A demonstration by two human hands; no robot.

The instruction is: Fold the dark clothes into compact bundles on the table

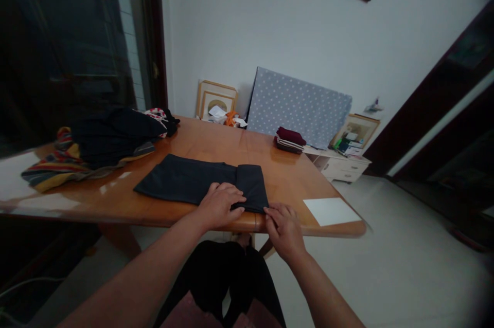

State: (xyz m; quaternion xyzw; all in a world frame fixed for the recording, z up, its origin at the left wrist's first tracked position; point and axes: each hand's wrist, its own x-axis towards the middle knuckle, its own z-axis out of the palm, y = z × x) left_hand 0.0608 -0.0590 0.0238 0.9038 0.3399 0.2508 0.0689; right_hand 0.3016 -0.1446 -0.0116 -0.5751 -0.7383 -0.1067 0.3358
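Observation:
A dark folded garment [185, 179] lies flat on the wooden table [278, 174], its right end doubled over. My left hand [219, 203] rests palm down on the garment's near edge, fingers stretched flat over the cloth. My right hand [283, 228] is at the table's front edge, its fingers pinching the garment's near right corner.
A heap of dark and striped clothes [96, 148] sits at the table's left. A white sheet [331, 211] lies at the near right corner. A small folded stack with a maroon item [289, 139] is at the far edge. Picture frames, a dotted board and a low cabinet stand behind.

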